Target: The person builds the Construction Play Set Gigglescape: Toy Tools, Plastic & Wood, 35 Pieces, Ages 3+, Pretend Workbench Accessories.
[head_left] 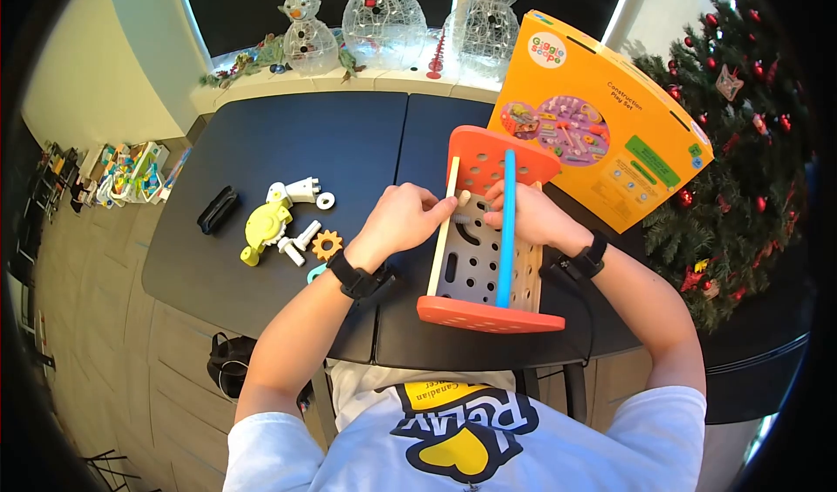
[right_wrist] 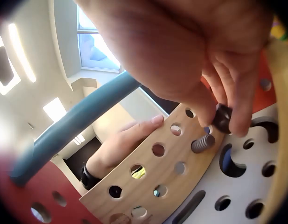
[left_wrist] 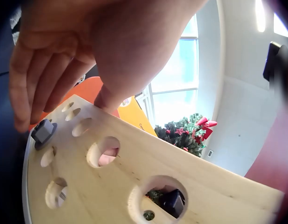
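Note:
A toy toolbox has red end panels point(head_left: 488, 315), a blue handle bar point(head_left: 506, 230) and perforated wooden sides. My left hand point(head_left: 405, 222) is at its left side, the thumb resting on the top edge of the wooden side panel point(left_wrist: 120, 163). The other left fingers reach down outside, close by a grey bolt head point(left_wrist: 43, 131). That bolt's threaded end point(right_wrist: 202, 143) pokes through the panel inside the box. Under the blue bar, my right hand point(head_left: 527, 217) reaches into the box and pinches a dark nut point(right_wrist: 222, 118) between thumb and fingers, close to the threaded end.
Left on the dark table point(head_left: 340, 134) lie a yellow-green toy tool point(head_left: 267, 223), white bolts point(head_left: 299, 242), an orange gear point(head_left: 327, 245), a white ring point(head_left: 325, 201) and a black case point(head_left: 218, 210). An orange box point(head_left: 602, 126) stands behind the toolbox, beside a Christmas tree point(head_left: 732, 143).

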A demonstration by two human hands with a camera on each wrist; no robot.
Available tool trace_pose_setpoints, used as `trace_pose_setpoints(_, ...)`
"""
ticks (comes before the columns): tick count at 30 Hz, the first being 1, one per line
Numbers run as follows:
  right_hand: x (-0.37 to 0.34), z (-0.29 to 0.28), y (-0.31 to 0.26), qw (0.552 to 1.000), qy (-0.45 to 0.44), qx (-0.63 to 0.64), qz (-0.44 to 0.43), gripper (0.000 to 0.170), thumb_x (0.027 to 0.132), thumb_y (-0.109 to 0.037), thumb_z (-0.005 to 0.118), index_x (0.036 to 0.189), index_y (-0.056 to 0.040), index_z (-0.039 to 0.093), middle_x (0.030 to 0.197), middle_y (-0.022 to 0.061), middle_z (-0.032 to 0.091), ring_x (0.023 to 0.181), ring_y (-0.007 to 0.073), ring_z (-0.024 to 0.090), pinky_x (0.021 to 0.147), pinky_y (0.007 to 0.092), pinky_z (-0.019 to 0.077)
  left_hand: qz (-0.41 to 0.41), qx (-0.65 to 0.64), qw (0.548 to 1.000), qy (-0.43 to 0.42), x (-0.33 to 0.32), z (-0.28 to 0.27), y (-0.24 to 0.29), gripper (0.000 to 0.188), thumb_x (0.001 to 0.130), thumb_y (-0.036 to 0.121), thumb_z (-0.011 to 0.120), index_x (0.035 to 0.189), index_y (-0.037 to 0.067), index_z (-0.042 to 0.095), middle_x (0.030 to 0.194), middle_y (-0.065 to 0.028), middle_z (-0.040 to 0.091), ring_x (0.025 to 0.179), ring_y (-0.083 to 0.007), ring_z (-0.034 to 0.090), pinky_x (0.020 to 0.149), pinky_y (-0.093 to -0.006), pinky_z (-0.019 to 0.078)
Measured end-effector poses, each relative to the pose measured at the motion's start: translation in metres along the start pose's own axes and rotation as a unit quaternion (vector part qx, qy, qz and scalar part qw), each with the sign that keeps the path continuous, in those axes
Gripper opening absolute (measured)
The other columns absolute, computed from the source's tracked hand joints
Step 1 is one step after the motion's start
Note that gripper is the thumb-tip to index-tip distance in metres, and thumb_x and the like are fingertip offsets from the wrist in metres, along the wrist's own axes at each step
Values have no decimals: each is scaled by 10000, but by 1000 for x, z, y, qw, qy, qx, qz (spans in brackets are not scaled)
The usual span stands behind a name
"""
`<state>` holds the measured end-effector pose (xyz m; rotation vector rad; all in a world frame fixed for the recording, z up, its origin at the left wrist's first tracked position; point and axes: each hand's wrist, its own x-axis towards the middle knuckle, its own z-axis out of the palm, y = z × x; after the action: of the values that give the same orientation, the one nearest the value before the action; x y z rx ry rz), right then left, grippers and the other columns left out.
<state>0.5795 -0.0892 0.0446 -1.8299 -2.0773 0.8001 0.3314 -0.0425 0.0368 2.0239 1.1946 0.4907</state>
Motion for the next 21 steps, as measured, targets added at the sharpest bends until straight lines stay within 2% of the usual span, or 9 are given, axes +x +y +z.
trace_pose_setpoints(2, 9, 3, 8, 979, -49, 192, 45, 349, 965, -161, 746, 1225, 29, 613, 1093, 156, 732, 993, 256, 757, 830, 371, 615, -13, -10, 1000, 4, -2, 1, 3, 515, 972, 446, 678, 1055, -52, 777, 911, -256, 763, 891, -359, 768, 813, -408, 586)
trace_pose_setpoints(3, 13, 8, 13, 953, -73, 287, 68, 324, 973, -152, 738, 1206, 37, 613, 1089, 155, 732, 965, 255, 766, 810, 359, 626, -20, -14, 1000, 5, -3, 2, 3, 508, 972, 439, 676, 1054, -52, 776, 906, -259, 762, 886, -360, 767, 810, -407, 584)
trace_pose_setpoints(6, 21, 17, 16, 922, -88, 365, 99, 271, 999, -126, 708, 1158, 65, 600, 1051, 164, 730, 904, 241, 775, 780, 316, 645, -4, -16, 999, 28, -3, 9, 0, 512, 971, 448, 676, 1054, -47, 780, 905, -254, 764, 875, -363, 767, 811, -405, 585)
trace_pose_setpoints(9, 27, 19, 15, 917, -114, 368, 107, 320, 1006, -165, 716, 1161, 84, 587, 1020, 180, 729, 916, 244, 774, 791, 311, 649, -12, -24, 999, 33, -5, 11, 2, 518, 969, 452, 677, 1053, -49, 780, 907, -250, 766, 875, -363, 767, 812, -403, 585)
trace_pose_setpoints(15, 26, 23, 11, 913, -93, 383, 111, 385, 994, -235, 746, 1141, 87, 596, 1009, 204, 733, 909, 266, 775, 763, 327, 647, -15, -30, 999, 32, -6, 10, 2, 532, 965, 461, 677, 1044, -55, 778, 912, -244, 770, 875, -361, 767, 819, -399, 588)
trace_pose_setpoints(18, 26, 24, 12, 905, -88, 401, 109, 378, 974, -216, 770, 1118, 90, 601, 996, 208, 739, 913, 274, 775, 772, 339, 645, -15, -24, 999, 36, -5, 11, 4, 531, 962, 461, 678, 1040, -54, 780, 912, -242, 771, 873, -357, 768, 818, -399, 589)
trace_pose_setpoints(21, 25, 23, 13, 890, -91, 437, 97, 353, 939, -138, 793, 1117, 99, 601, 987, 210, 743, 911, 282, 776, 793, 352, 645, 9, -37, 996, 75, -4, 17, -1, 503, 947, 443, 679, 949, -46, 796, 754, -224, 740, 765, -371, 756, 767, -411, 595)
